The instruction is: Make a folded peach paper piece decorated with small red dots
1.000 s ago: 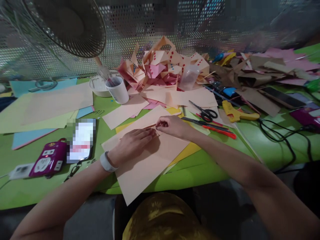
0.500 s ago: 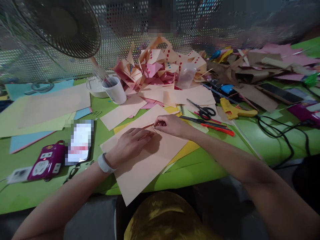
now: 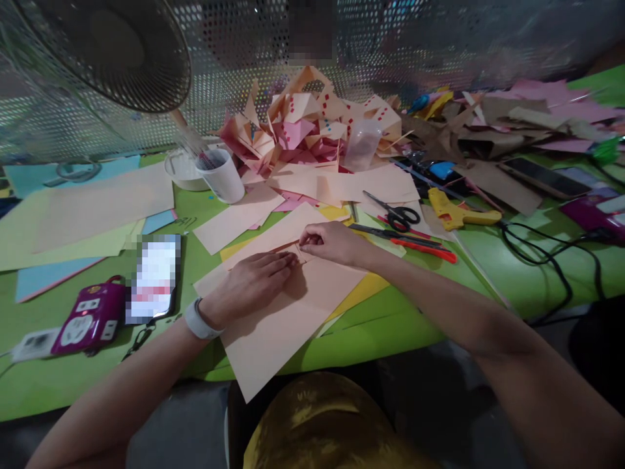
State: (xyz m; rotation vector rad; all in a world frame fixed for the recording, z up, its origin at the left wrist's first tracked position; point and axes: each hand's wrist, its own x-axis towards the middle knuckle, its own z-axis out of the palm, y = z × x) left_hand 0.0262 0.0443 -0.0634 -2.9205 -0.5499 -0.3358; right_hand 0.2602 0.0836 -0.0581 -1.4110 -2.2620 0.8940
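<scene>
Right of the phone [image 3: 155, 277], the sheet [image 3: 283, 326] has stayed put while the left hand [image 3: 254, 283], open and flat on it, has drawn slightly back from the right hand [image 3: 334, 242], whose fingers curl closed, any hold unclear.

The sheet [image 3: 283, 339] is smooth, matt paper, while the counter [image 3: 351, 346] has a plastic-looking sheen. The socket block [image 3: 90, 316] is glossy plastic, the glue gun [image 3: 458, 216] smooth plastic, the tumbler [image 3: 362, 144] translucent plastic.
</scene>
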